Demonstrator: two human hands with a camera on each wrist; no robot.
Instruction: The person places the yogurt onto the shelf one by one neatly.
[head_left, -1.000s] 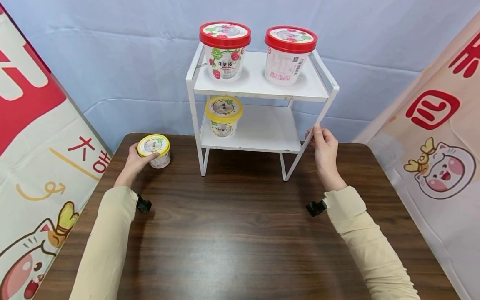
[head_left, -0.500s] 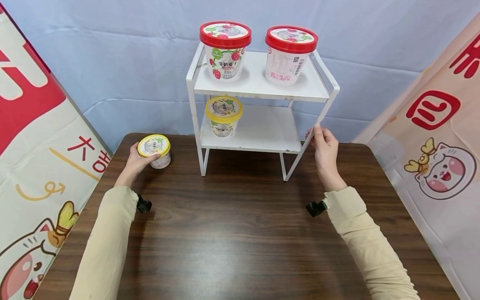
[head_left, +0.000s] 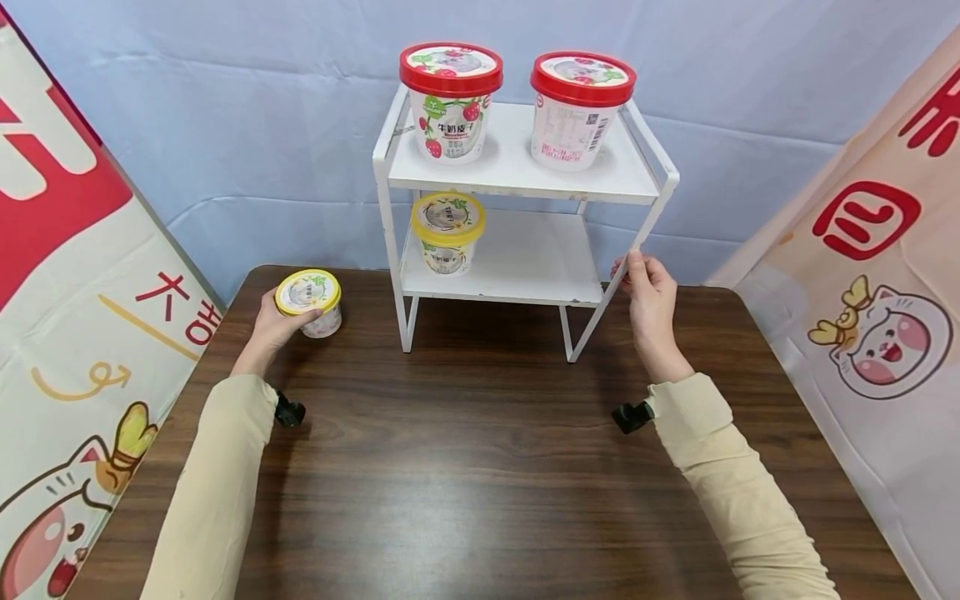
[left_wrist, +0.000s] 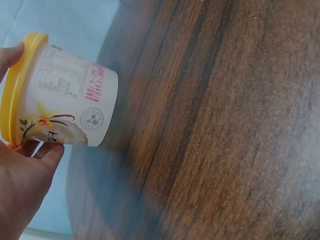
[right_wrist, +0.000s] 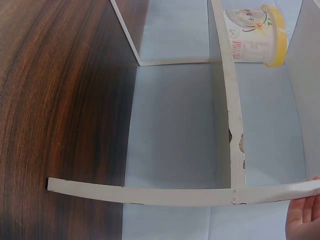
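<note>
At the table's back left corner, my left hand (head_left: 266, 329) grips a small white paper tub with a yellow lid (head_left: 309, 293). The left wrist view shows fingers round the side and lid of this tub (left_wrist: 65, 95), close to the tabletop. Whether its base touches the wood is hard to tell. My right hand (head_left: 652, 304) pinches the right front leg of a white two-tier rack (head_left: 536, 250); only part of that hand (right_wrist: 304, 215) appears in the right wrist view. A second yellow-lidded tub (head_left: 447, 229) stands on the left of the lower shelf.
Two larger red-lidded tubs (head_left: 450, 108) with strawberry prints stand on the rack's top shelf. The brown wooden table (head_left: 465, 467) spreads in front of the rack. A pale blue cloth (head_left: 300, 150) hangs behind, and printed banners (head_left: 870, 217) flank both sides.
</note>
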